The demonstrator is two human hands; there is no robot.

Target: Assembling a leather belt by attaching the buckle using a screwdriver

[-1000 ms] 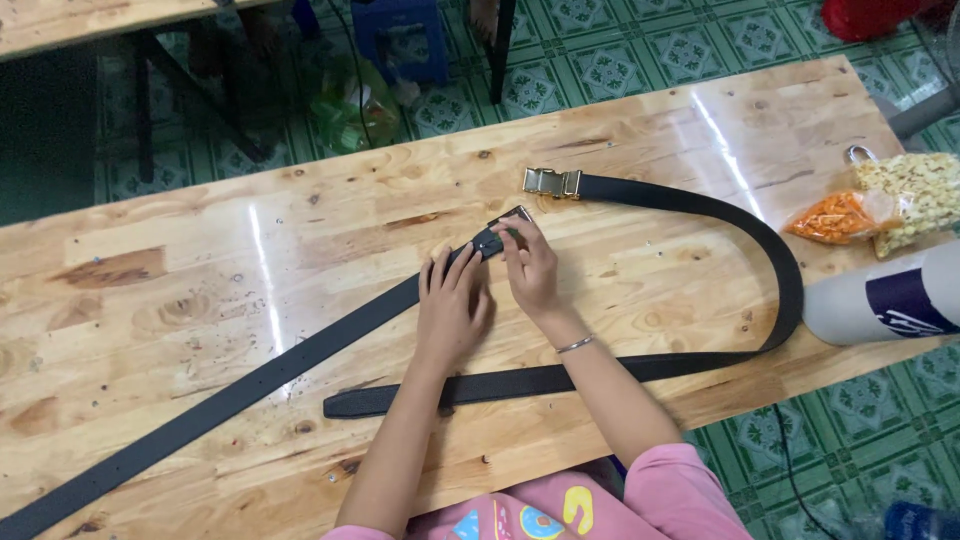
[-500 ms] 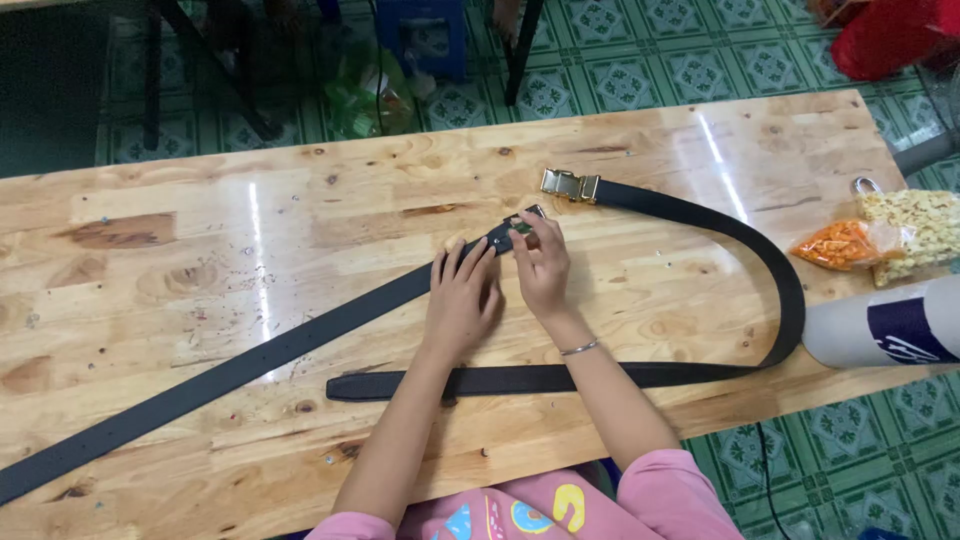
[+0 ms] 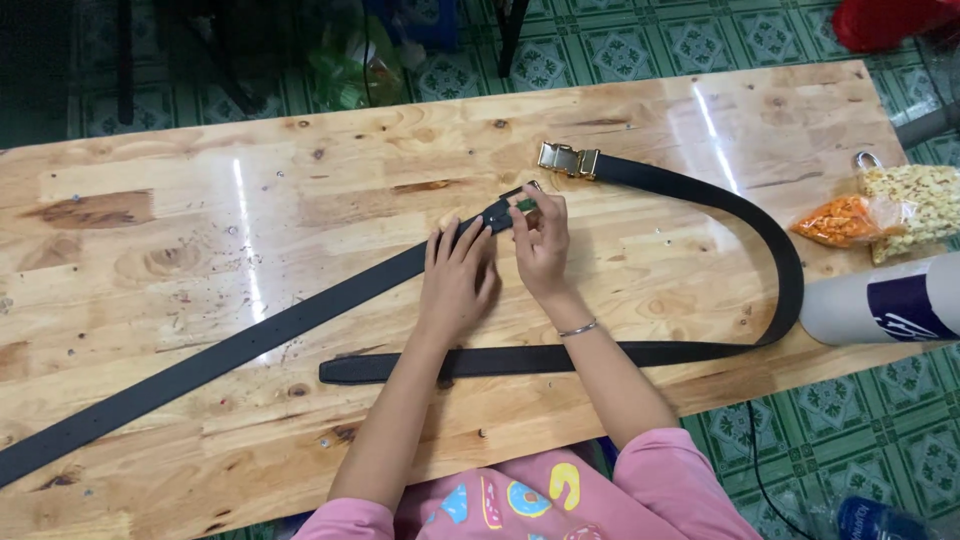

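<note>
Two black belts lie on a wooden table [image 3: 200,230]. One belt [image 3: 230,355] runs from the lower left edge up to the middle, where both hands meet at its end. My left hand [image 3: 458,280] presses flat on this belt near the end. My right hand [image 3: 540,240] pinches a small buckle piece at the belt's tip [image 3: 500,212]. The second belt [image 3: 780,270] curves round on the right, with a gold buckle [image 3: 568,160] at its upper end and its tail [image 3: 400,368] under my forearms.
Bags of orange and pale snacks [image 3: 880,215] lie at the right edge. A white cylinder with a dark band [image 3: 880,305] lies beside them. A green tiled floor [image 3: 640,45] surrounds the table. A cable hangs below the table's near edge.
The hands have stayed at the belt's end with small finger shifts. The view has drifted slightly, so the table sits a little lower in frame.
</note>
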